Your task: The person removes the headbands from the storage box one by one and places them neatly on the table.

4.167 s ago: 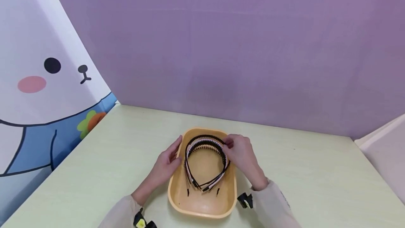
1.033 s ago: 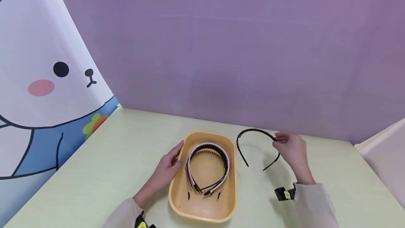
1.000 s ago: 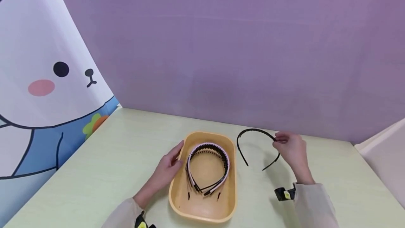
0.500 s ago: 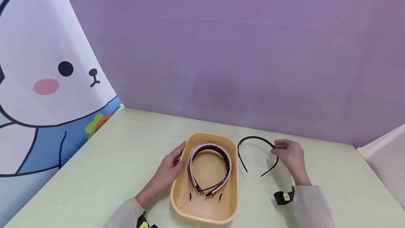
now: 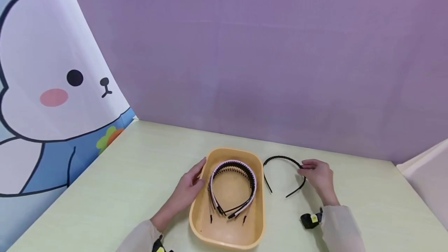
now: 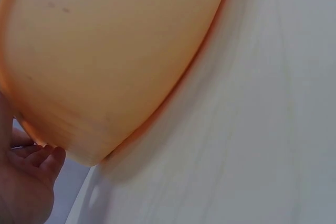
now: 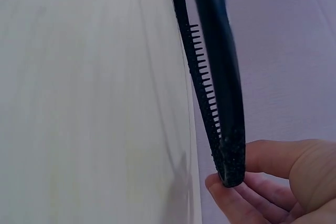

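A black toothed headband [image 5: 282, 157] is pinched at its right side by my right hand [image 5: 317, 178], just right of the tray. In the right wrist view, thumb and fingers of the right hand [image 7: 273, 182] grip the end of the headband [image 7: 226, 77] nearest them. My left hand [image 5: 182, 194] holds the left rim of the yellow-orange tray [image 5: 193, 221]. Several nested headbands [image 5: 254, 184], pink, black and yellowish, lie inside it. The left wrist view has the left hand's fingers [image 6: 39, 161] against the edge of the tray [image 6: 115, 51].
The pale table [image 5: 140, 166] extends to both sides of the tray. Behind it rises a purple backdrop [image 5: 245, 69]. A cartoon-printed cloth [image 5: 35, 69] hangs at the left, and a white panel [image 5: 427, 170] stands at the far right.
Over about four seconds, the right hand has moved from the tray to the right with the black headband. In the last second, hand and headband have come lower. The left hand still holds the rim.
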Demonstrator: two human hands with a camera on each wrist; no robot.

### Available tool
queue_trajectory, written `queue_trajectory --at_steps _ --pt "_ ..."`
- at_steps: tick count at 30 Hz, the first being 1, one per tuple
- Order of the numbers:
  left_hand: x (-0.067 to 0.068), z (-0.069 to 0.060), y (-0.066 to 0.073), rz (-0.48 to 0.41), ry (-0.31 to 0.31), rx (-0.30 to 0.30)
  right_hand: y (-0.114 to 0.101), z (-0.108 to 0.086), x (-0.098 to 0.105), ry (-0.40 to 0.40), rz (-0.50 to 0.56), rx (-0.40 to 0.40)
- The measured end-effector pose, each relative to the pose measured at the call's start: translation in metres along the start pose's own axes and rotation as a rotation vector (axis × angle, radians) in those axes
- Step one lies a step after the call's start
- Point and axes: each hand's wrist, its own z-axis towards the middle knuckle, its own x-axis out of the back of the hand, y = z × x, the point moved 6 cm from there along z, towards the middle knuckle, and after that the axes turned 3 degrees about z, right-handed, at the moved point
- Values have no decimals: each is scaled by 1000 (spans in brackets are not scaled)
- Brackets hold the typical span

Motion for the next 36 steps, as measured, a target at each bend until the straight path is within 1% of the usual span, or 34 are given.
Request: queue_trajectory --at_steps 8,17,23,26,28,32,36 --pt "0 -1 -1 -15 0 1 -1 9 -2 -8 -4 13" --pt "-1 -5 -1 -8 13 7 3 17 -9 -2 -26 -1" --pt "1 -1 2 25 22 -2 0 26 -12 -1 -8 3" --pt "0 -3 1 18 28 3 3 27 -13 7 2 -11" --pt "-1 -5 1 5 27 0 5 27 -13 26 -3 -13" --pt "-1 -2 3 0 30 -17 1 30 -10 62 -7 -1" --pt "1 0 4 13 39 -12 -2 32 -11 43 4 -14"
